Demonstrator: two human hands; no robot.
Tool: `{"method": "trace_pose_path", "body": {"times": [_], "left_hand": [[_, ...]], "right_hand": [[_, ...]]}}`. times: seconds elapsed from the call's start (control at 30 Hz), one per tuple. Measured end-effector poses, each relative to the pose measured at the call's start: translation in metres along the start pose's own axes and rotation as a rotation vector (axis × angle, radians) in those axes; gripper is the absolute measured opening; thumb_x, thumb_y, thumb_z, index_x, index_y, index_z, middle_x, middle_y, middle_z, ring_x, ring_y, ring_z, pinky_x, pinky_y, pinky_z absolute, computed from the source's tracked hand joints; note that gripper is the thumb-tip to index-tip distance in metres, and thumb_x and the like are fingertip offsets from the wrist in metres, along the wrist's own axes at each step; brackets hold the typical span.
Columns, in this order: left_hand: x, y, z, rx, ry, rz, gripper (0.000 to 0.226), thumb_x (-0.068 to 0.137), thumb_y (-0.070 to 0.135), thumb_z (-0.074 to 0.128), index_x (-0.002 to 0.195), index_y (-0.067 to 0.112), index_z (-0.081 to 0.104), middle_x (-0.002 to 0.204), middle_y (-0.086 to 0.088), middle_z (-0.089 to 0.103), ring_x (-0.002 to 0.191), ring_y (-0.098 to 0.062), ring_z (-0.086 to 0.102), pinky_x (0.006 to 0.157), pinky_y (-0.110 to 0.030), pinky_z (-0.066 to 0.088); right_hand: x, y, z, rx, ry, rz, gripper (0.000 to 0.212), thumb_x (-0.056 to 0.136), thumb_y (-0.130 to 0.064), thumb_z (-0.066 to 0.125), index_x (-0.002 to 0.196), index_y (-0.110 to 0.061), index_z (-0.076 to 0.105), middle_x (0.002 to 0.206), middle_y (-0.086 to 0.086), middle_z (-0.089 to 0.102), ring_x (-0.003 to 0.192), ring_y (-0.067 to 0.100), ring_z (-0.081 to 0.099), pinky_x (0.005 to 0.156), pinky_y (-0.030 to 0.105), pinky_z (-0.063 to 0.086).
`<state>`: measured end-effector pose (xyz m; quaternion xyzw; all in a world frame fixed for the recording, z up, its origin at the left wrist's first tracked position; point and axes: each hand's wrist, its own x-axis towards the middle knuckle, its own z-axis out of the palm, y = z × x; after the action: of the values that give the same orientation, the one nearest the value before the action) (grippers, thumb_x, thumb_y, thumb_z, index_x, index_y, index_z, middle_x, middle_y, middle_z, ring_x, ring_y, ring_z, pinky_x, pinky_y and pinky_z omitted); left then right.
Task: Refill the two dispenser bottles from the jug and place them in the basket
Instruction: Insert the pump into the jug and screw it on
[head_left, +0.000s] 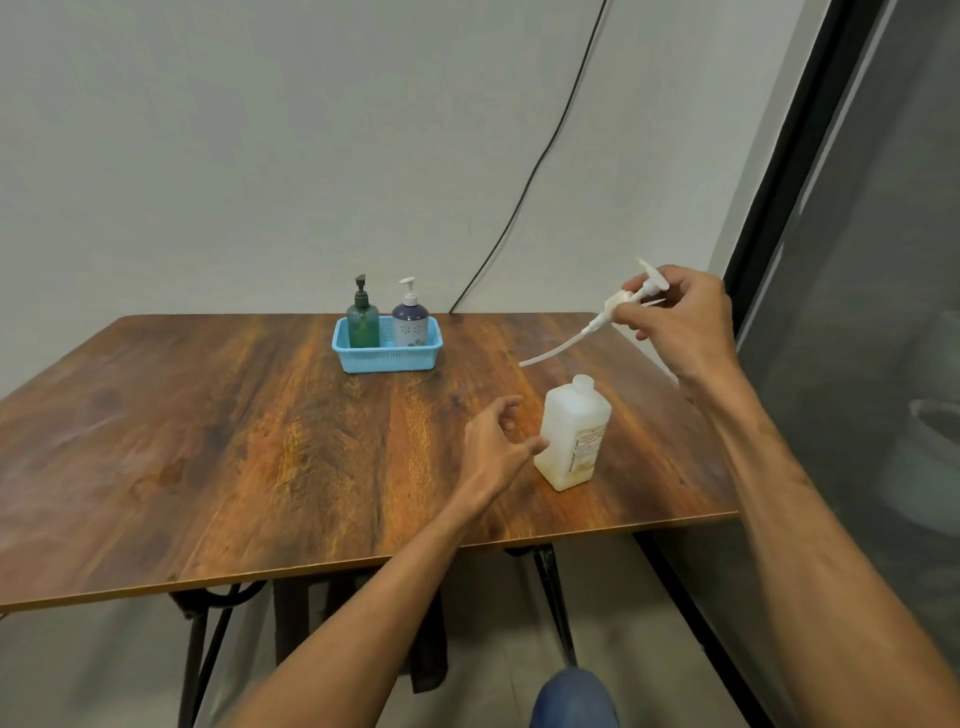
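Note:
A translucent white jug (571, 434) with a small label stands uncapped near the table's front right. My left hand (496, 444) is open just left of it, the thumb tip touching its side. My right hand (680, 322) is raised above and behind the jug, shut on a white pump head (631, 297) whose long dip tube (558, 349) slants down to the left in the air. At the back of the table a light blue basket (387, 358) holds a green dispenser bottle (362, 319) and a white-and-purple dispenser bottle (410, 322), both upright with pumps on.
The wooden table (260, 441) has its front edge close to me and its right edge beside a dark glass door (857, 312). A black cable (524, 182) runs down the wall behind the basket. My knee (574, 699) shows below the table.

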<state>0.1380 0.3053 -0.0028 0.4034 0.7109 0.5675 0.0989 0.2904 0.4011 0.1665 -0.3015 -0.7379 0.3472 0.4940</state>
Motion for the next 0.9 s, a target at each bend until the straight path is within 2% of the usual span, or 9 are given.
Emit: {"method": "trace_pose_path", "body": {"times": [0.1,0.17,0.27,0.37,0.43,0.53,0.63,0.77,0.9], "left_hand": [[0.007,0.009,0.014,0.035,-0.049,-0.007,0.083,0.067,0.034,0.090,0.139,0.018,0.051,0.134,-0.001,0.060,0.120,-0.015,0.056,0.099,-0.035,0.050],[0.010,0.013,0.021,0.046,-0.082,-0.005,0.087,0.065,0.035,0.091,0.140,0.018,0.049,0.137,-0.001,0.058,0.124,-0.017,0.054,0.099,-0.035,0.047],[0.013,0.017,0.031,0.036,-0.110,0.009,0.089,0.063,0.033,0.092,0.139,0.019,0.048,0.136,0.000,0.058,0.120,-0.015,0.054,0.090,-0.024,0.044],[0.013,0.020,0.035,0.007,-0.121,0.021,0.089,0.062,0.029,0.093,0.138,0.019,0.047,0.133,0.002,0.058,0.110,-0.007,0.050,0.075,-0.008,0.038],[0.013,0.019,0.038,-0.004,-0.119,0.017,0.086,0.063,0.026,0.093,0.136,0.018,0.048,0.130,0.003,0.059,0.109,-0.007,0.051,0.070,-0.006,0.038],[0.015,0.014,0.042,0.001,-0.103,0.012,0.082,0.064,0.026,0.092,0.133,0.017,0.050,0.130,0.000,0.062,0.116,-0.015,0.057,0.077,-0.016,0.046],[0.017,0.011,0.043,-0.007,-0.102,0.007,0.080,0.065,0.023,0.091,0.133,0.013,0.050,0.132,-0.003,0.062,0.118,-0.016,0.057,0.079,-0.018,0.046],[0.021,0.009,0.044,-0.008,-0.102,0.007,0.080,0.065,0.022,0.091,0.133,0.012,0.051,0.133,-0.004,0.061,0.120,-0.018,0.056,0.084,-0.024,0.048],[0.024,0.005,0.045,-0.007,-0.095,0.008,0.078,0.065,0.025,0.092,0.131,0.015,0.051,0.131,-0.002,0.061,0.120,-0.018,0.055,0.087,-0.028,0.050]], "right_hand": [[0.004,-0.009,-0.006,-0.067,0.010,-0.021,0.012,0.069,-0.009,0.076,0.080,-0.007,0.072,0.074,-0.007,0.071,0.065,0.006,0.063,0.070,0.038,0.059],[0.006,-0.016,-0.011,-0.099,0.014,-0.043,0.013,0.069,-0.010,0.076,0.080,-0.006,0.072,0.071,-0.008,0.070,0.063,0.007,0.061,0.067,0.037,0.058],[0.013,-0.026,-0.018,-0.143,0.018,-0.089,0.016,0.067,-0.012,0.077,0.080,-0.005,0.071,0.072,-0.003,0.070,0.062,0.009,0.057,0.060,0.033,0.053],[0.019,-0.033,-0.022,-0.216,0.005,-0.117,0.016,0.070,-0.013,0.077,0.081,-0.004,0.071,0.074,-0.004,0.069,0.061,0.005,0.056,0.056,0.020,0.048],[0.022,-0.036,-0.023,-0.252,-0.007,-0.123,0.014,0.071,-0.013,0.077,0.081,-0.005,0.071,0.074,-0.002,0.068,0.061,0.004,0.056,0.055,0.017,0.047],[0.025,-0.035,-0.021,-0.300,-0.020,-0.123,0.013,0.072,-0.013,0.077,0.081,-0.005,0.071,0.072,-0.001,0.066,0.061,0.006,0.056,0.053,0.015,0.043],[0.027,-0.031,-0.018,-0.346,-0.044,-0.102,0.015,0.071,-0.012,0.077,0.081,-0.003,0.070,0.075,0.002,0.068,0.062,0.007,0.058,0.050,0.016,0.045],[0.029,-0.028,-0.012,-0.348,-0.063,-0.076,0.014,0.070,-0.012,0.077,0.080,-0.004,0.071,0.080,0.010,0.071,0.064,0.012,0.060,0.058,0.025,0.050],[0.033,-0.035,-0.016,-0.354,-0.043,-0.102,0.015,0.071,-0.012,0.078,0.082,-0.005,0.071,0.081,0.008,0.071,0.062,0.008,0.060,0.053,0.019,0.051]]}}
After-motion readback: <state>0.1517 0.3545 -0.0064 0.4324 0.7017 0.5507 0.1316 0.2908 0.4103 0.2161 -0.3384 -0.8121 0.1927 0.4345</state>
